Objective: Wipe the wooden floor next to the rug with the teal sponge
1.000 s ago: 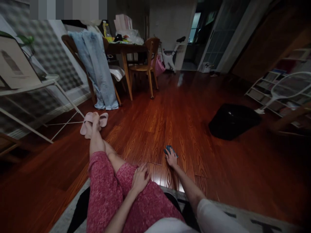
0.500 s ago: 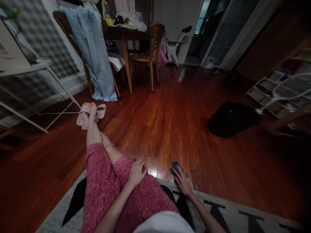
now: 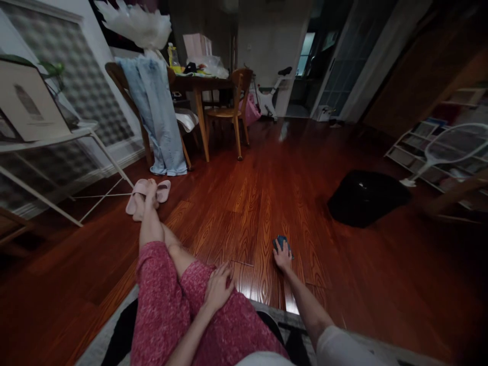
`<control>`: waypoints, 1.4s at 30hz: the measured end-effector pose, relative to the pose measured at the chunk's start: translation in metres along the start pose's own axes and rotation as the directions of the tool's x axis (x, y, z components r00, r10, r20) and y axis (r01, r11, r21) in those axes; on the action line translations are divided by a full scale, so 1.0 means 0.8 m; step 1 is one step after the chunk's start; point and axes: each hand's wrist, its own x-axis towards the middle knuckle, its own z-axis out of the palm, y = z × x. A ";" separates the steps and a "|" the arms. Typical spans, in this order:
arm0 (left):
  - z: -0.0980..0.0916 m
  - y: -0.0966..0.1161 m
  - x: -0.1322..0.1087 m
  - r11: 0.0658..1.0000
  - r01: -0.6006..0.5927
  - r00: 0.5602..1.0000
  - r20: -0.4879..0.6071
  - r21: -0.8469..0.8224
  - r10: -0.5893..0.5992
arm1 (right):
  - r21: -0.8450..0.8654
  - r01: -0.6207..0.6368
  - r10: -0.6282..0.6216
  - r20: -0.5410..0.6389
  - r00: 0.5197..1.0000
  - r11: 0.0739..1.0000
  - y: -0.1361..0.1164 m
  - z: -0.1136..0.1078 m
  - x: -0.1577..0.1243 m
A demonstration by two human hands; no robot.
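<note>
On the wooden floor (image 3: pixel 244 203), my right hand (image 3: pixel 283 256) holds a crumpled dark blue cloth (image 3: pixel 281 241) down against the boards. Its fingers lie over the cloth and hide part of it. My left hand (image 3: pixel 220 287) rests on my thigh, over the pink-red trousers (image 3: pixel 168 300), with its fingers stretched out and nothing in it. My legs stretch forward to the left with the ankles crossed, the feet by a pair of pink slippers (image 3: pixel 163 191).
A black bin-like object (image 3: pixel 364 198) stands on the floor at right, near a racket (image 3: pixel 455 145) and a bookshelf (image 3: pixel 412 137). Ahead are a chair draped with jeans (image 3: pixel 154 112), a table (image 3: pixel 186 84) and another chair (image 3: pixel 238 109). A patterned rug (image 3: pixel 102 330) lies beneath me.
My right hand has slid forward across the floor with the cloth, away from the rug's edge. My left hand stays on my thigh. The view has tilted up a little.
</note>
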 end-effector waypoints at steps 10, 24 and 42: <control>0.003 0.000 -0.004 1.000 -0.004 1.000 -0.019 -0.017 0.003 | 0.081 0.535 -0.540 0.154 0.827 0.841 0.046 0.017 -0.193; -0.001 0.011 -0.006 0.998 0.030 0.999 0.037 -0.061 -0.027 | -0.057 0.288 -0.280 0.110 0.954 0.956 -0.040 0.008 0.027; 0.015 -0.035 0.019 0.984 0.165 0.949 -0.281 0.063 -0.141 | 0.126 0.769 -0.780 0.097 0.619 0.626 -0.212 0.081 -0.068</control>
